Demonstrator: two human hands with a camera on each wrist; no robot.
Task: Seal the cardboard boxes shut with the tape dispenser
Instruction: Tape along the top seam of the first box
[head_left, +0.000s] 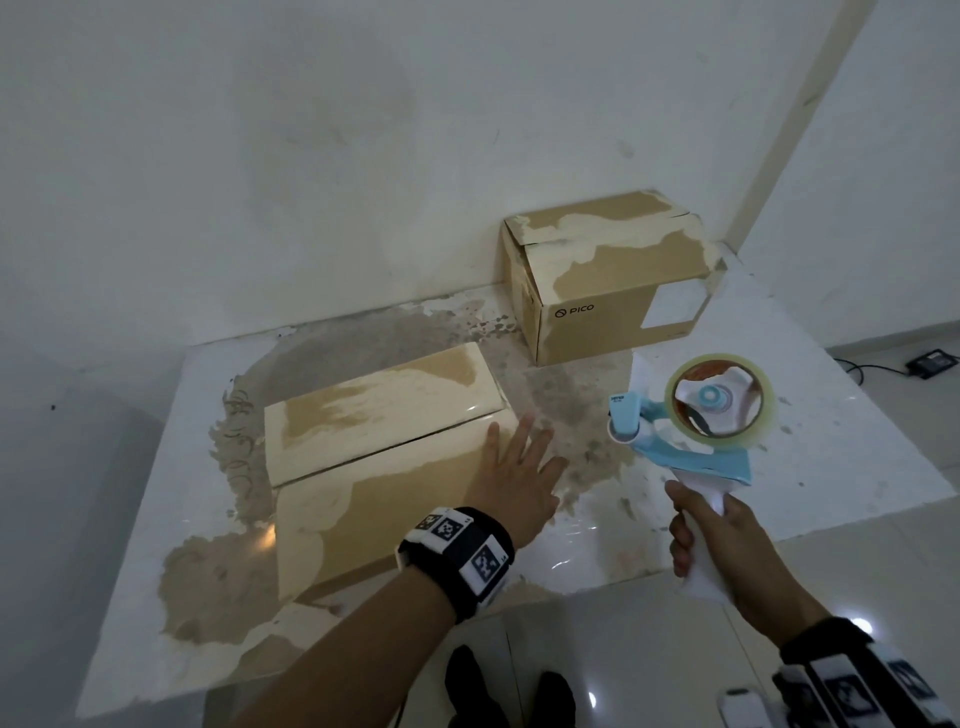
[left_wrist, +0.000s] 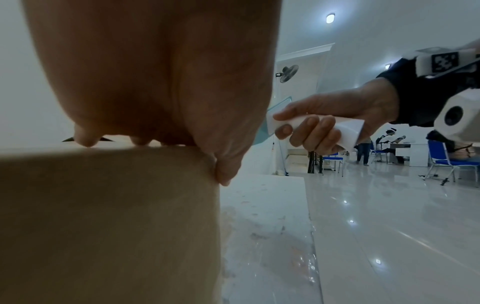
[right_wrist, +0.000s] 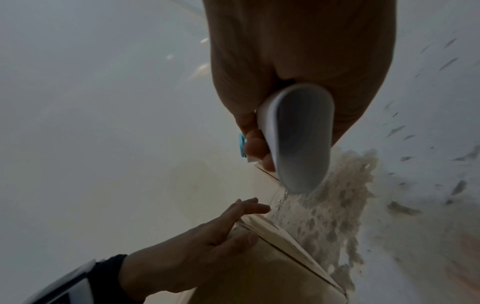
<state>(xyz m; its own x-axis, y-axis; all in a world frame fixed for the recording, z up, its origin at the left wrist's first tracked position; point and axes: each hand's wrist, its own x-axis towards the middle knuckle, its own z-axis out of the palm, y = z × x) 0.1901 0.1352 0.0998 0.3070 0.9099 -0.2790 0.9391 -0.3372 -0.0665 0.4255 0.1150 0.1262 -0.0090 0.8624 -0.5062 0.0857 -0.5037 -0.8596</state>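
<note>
Our left hand (head_left: 519, 473) lies flat, fingers spread, on the near box (head_left: 384, 467) at its right end; our right hand (head_left: 722, 540) wraps the handle of the tape dispenser (head_left: 711, 415) above the counter (head_left: 810, 426); the far box (head_left: 613, 280) seems unsealed

A white table (head_left: 779, 415) with a worn, patchy brown-grey top stands against the wall. Near the left sits one cardboard box (head_left: 374, 467). A second box (head_left: 613, 291) marked PICO sits far right.
</note>
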